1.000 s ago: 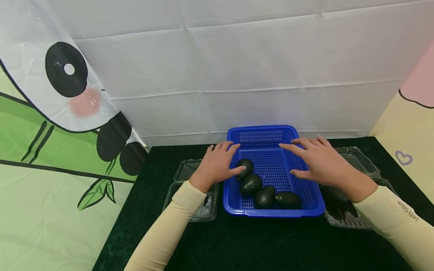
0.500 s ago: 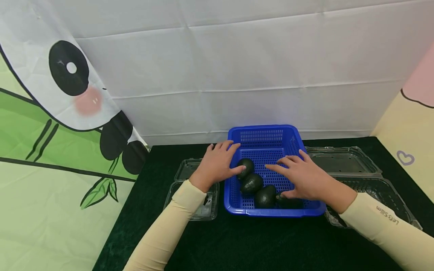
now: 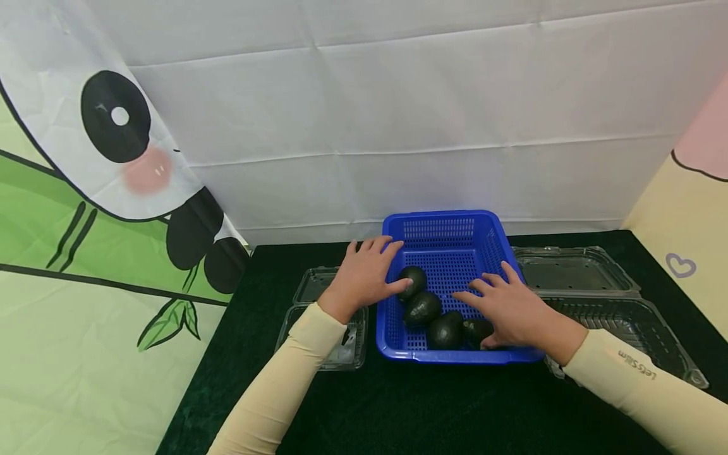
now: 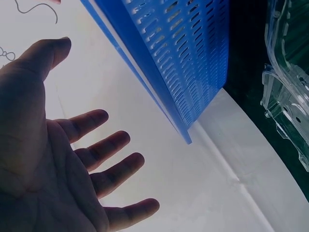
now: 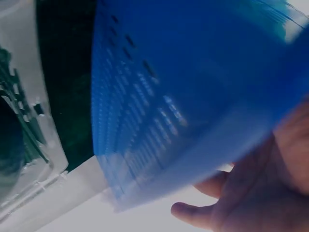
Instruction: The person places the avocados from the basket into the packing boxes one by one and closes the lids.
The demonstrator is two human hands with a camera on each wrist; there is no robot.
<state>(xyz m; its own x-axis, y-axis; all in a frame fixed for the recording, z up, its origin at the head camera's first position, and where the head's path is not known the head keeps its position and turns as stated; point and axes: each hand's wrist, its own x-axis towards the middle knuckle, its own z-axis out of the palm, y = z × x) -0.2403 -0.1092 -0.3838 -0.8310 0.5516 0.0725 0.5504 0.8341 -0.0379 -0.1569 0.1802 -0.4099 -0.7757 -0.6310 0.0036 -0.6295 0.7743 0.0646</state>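
A blue plastic basket (image 3: 461,357) holds several dark green avocados (image 3: 422,308) along its left and front sides. My left hand (image 3: 364,278) hovers over the basket's left rim, fingers spread, holding nothing; its thumb overlaps the rearmost avocado (image 3: 415,278) in the head view, and I cannot tell whether they touch. The left wrist view shows the palm (image 4: 53,188) apart from the basket wall (image 4: 178,53). Inside the basket's right side, my right hand (image 3: 512,316) reaches over the front-right avocado (image 3: 475,331), partly covering it. Its fingers are extended, and the basket wall (image 5: 145,96) hides part of it.
Clear plastic clamshell boxes stand with lids up on both sides, a small left box (image 3: 347,354) and a larger right box (image 3: 625,322). A dark rounded thing (image 5: 7,145) shows in the right wrist view's box. Dark green cloth (image 3: 432,411) covers the table; a white backdrop (image 3: 426,126) hangs behind.
My right hand has moved left and down from above the basket's right rim to the front-right avocado. My left hand has stayed in place.
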